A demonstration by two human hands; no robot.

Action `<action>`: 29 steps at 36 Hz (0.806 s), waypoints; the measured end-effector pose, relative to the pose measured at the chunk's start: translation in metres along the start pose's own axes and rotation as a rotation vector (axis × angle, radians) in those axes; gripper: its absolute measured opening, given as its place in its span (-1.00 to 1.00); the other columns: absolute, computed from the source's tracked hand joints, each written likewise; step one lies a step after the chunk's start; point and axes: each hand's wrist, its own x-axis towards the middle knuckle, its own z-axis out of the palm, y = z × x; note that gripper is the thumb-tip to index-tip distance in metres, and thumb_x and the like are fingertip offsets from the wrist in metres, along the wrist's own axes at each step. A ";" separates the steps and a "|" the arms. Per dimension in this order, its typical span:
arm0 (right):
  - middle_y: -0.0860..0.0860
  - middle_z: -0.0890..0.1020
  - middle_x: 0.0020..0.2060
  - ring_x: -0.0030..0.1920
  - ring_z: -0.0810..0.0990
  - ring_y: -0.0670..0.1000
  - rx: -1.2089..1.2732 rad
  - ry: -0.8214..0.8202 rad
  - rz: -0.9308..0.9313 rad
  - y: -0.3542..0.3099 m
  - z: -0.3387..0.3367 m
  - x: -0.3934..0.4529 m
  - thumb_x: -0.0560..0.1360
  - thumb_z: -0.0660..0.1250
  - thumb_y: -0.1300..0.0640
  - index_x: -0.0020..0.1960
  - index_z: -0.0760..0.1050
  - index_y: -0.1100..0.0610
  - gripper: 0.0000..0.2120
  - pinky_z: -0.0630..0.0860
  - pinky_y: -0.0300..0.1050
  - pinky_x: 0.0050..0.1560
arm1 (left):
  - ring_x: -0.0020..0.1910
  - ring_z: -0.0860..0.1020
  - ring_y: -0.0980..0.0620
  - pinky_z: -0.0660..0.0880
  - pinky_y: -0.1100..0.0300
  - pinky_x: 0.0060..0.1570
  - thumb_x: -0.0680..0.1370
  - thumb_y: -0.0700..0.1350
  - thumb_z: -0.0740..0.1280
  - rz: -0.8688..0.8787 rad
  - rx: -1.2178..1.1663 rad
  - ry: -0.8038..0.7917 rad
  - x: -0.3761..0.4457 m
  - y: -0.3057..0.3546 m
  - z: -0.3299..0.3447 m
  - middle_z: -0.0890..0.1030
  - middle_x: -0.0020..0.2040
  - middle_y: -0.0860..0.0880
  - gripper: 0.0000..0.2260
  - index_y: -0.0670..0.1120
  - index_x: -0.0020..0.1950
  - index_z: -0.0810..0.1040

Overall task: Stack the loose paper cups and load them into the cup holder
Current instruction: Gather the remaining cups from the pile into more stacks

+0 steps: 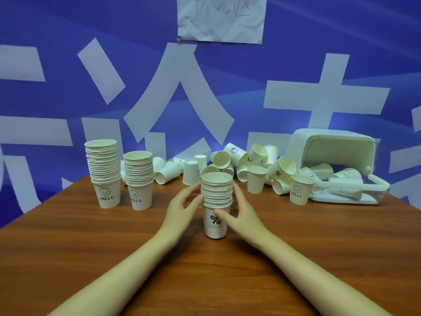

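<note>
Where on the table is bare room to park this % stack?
Bare wood lies between the second HELLO stack and the left hand, and in front of the lone HELLO cup right of the right hand. Crowded: the loose cups behind and the tipped cup holder.

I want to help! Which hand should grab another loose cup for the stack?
Right. The right hand is nearer the loose cups, which lie mostly right of the stack; the left hand can steady it.

Head-worn wide-angle view, looking forward and down.
From close above a table (319, 247), it faces a wall (68, 30) just beyond; both forearms reach in from the bottom edge toward mid-frame.
</note>
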 end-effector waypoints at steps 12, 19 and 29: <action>-0.22 0.57 0.21 0.18 0.56 -0.21 0.031 0.032 0.007 -0.002 0.095 0.085 0.45 0.46 0.17 0.41 0.24 -0.19 -0.34 0.53 -0.17 0.18 | 0.07 0.50 0.26 0.44 0.35 0.05 0.58 -0.25 0.26 -0.034 0.132 0.319 0.026 -0.016 -0.052 0.54 0.23 -0.02 -0.70 -0.03 0.29 0.50; -0.03 0.48 0.35 0.29 0.50 -0.10 0.013 -0.062 0.092 0.009 0.098 0.089 0.52 0.38 0.19 0.57 0.09 -0.03 -0.27 0.48 -0.13 0.29 | 0.05 0.48 0.23 0.37 0.44 -0.05 0.57 -0.24 0.24 -0.043 0.175 0.370 0.031 -0.018 -0.061 0.52 0.25 -0.01 -0.72 0.03 0.23 0.50; -0.01 0.48 0.29 0.33 0.40 0.01 -0.484 0.436 0.102 0.047 -0.056 0.036 0.52 0.34 0.14 0.44 0.34 0.06 -0.50 0.31 -0.11 0.32 | -0.03 0.46 0.36 0.37 0.53 -0.10 0.54 -0.32 0.24 0.165 0.315 0.217 0.010 0.005 -0.026 0.50 0.11 0.05 -0.69 0.01 0.17 0.53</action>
